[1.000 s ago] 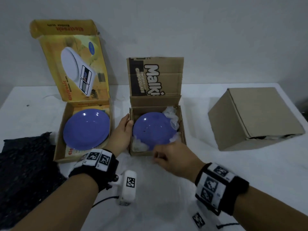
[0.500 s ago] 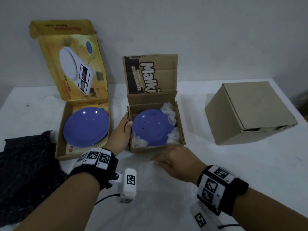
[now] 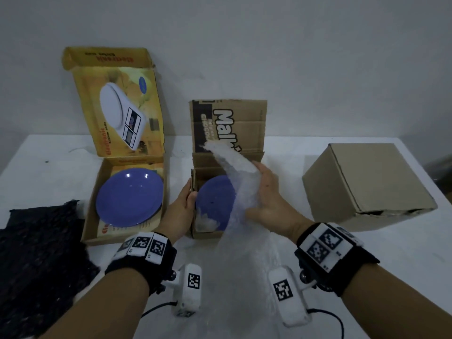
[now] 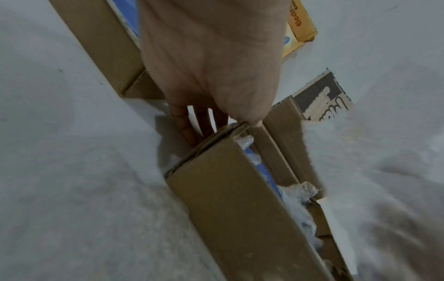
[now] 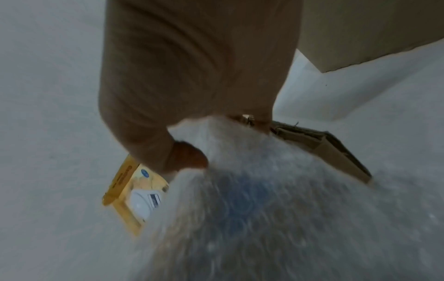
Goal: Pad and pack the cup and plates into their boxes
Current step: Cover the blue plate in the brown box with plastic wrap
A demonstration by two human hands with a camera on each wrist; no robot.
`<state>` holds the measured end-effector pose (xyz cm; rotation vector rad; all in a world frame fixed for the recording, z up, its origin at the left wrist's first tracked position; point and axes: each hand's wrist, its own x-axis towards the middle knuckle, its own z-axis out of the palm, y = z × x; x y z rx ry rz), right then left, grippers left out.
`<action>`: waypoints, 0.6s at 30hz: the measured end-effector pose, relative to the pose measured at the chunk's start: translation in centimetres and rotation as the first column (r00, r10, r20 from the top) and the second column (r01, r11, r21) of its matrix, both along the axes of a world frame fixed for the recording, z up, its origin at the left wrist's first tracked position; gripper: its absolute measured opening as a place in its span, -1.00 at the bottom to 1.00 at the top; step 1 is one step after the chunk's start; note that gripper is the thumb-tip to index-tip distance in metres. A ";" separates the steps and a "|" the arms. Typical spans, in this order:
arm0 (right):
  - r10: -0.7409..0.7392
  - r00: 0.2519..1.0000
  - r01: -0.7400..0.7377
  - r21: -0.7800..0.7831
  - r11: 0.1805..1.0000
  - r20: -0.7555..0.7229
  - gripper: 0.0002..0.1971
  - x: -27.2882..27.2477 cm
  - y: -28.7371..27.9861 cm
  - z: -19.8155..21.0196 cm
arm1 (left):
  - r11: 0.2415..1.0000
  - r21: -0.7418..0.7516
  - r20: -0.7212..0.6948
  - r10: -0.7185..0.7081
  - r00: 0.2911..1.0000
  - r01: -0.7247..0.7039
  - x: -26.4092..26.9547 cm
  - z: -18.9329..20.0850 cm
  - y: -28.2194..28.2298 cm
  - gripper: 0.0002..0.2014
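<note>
over the small brown cardboard box (image 3: 227,192) mid-tabletop, the right hand (image 3: 266,199) has its fingers clamped on a clear bubble wrap sheet (image 3: 234,172), long axis running up and away over the round blue plate (image 3: 212,204) directly below. left hand (image 3: 181,211) rests flat-fingered on the box's left wall, so i'd guess the wrap just drops straight down.

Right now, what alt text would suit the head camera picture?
A right hand lifts bubble wrap over a blue plate in the middle box, whose side the left hand steadies. Another blue plate lies in a yellow box.
</note>
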<state>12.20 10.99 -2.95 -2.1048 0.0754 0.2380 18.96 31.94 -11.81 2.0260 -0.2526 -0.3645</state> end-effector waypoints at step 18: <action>-0.176 0.954 0.232 -0.227 0.946 0.241 -0.81 3.3 -0.5 1.9 | 0.999 0.037 -0.025 0.025 0.999 -0.024 0.0 0.0 -0.2 -0.53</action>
